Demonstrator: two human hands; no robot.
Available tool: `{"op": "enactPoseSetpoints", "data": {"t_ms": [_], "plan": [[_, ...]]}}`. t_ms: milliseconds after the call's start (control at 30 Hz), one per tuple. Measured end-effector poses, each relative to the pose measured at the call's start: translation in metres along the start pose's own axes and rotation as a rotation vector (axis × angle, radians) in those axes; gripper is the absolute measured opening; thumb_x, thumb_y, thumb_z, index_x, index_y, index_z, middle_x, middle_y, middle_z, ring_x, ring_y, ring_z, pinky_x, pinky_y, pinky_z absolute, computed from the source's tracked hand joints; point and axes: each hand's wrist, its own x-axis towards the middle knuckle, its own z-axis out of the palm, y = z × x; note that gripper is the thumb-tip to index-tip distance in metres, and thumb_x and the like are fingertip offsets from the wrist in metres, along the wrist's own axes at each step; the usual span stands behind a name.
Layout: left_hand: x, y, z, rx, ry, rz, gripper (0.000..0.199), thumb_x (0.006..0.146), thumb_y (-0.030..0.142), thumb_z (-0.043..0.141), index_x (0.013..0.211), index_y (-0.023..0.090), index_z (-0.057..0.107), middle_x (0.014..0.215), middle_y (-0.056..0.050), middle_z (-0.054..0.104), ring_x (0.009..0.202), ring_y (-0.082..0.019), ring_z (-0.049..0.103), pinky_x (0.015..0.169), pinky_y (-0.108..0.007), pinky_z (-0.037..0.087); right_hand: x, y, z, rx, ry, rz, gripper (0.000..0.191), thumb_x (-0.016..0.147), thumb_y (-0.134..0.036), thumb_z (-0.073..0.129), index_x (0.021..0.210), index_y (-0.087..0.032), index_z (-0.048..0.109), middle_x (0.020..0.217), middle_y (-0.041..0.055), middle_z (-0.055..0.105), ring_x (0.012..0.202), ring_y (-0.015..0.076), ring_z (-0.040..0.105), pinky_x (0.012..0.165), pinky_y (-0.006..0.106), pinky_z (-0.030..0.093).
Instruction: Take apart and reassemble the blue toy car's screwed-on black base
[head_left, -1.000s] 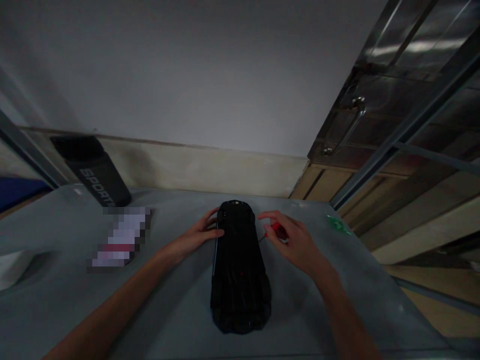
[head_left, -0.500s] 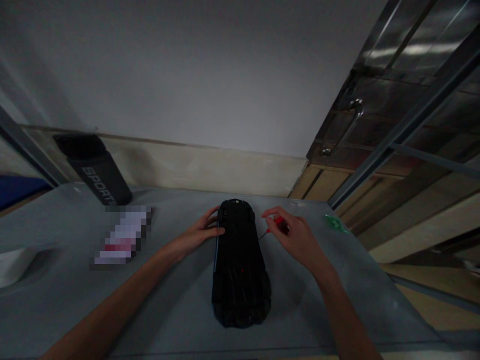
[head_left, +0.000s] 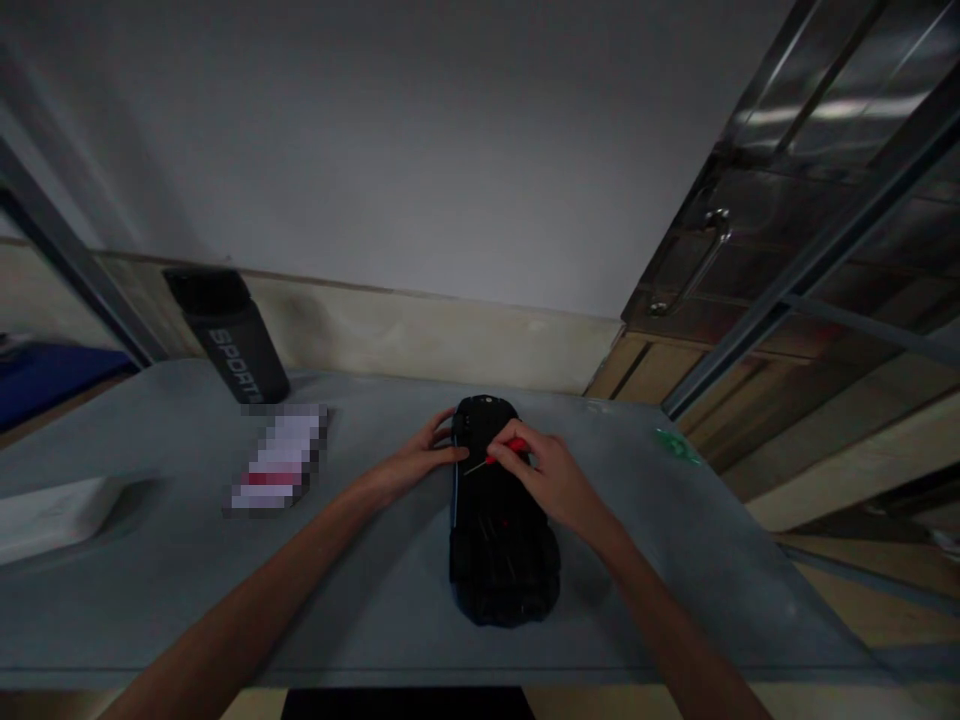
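A black toy car [head_left: 501,530] lies upside down on the grey table, its underside facing up and its long side pointing away from me. My left hand [head_left: 417,462] grips the car's left edge near the far end, thumb on the underside and fingers along the side. Pinched in my right hand [head_left: 551,478] is a screwdriver [head_left: 516,446] with a red handle and a thin metal shaft. The shaft points left over the underside, close to my left thumb. I cannot tell whether its tip touches the car.
At the back left stands a dark bottle [head_left: 241,345] marked SPORT. A blurred-out flat item [head_left: 281,460] lies in front of it, and a white object [head_left: 60,515] is farther left. Green plastic [head_left: 677,446] lies near the right edge of the table [head_left: 360,610].
My right hand has moved left with the screwdriver, from beside the car to above its underside. My left hand still holds the car. The view has shifted slightly.
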Motion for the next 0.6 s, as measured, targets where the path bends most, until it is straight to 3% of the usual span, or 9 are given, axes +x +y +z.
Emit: {"op": "enactPoseSetpoints", "data": {"t_ms": [300, 600], "plan": [[-0.002, 0.002, 0.002, -0.006, -0.011, -0.013, 0.094, 0.084, 0.036, 0.09, 0.166, 0.034, 0.042, 0.152, -0.011, 0.067, 0.145, -0.035, 0.062, 0.129, -0.056, 0.039, 0.024, -0.022, -0.002, -0.209, -0.125, -0.093, 0.016, 0.11, -0.03, 0.061, 0.095, -0.025, 0.065, 0.085, -0.0008, 0.075, 0.077, 0.0171, 0.07, 0.075, 0.029, 0.048], [0.002, -0.01, -0.006, 0.067, -0.018, 0.01, 0.098, 0.083, 0.042, 0.087, 0.169, 0.036, 0.039, 0.157, -0.008, 0.065, 0.149, -0.036, 0.059, 0.123, -0.043, 0.045, 0.037, -0.04, -0.01, -0.408, -0.284, -0.176, 0.012, 0.11, -0.03, 0.067, 0.099, -0.025, 0.068, 0.082, -0.0019, 0.07, 0.077, 0.0185, 0.066, 0.073, 0.031, 0.043]]}}
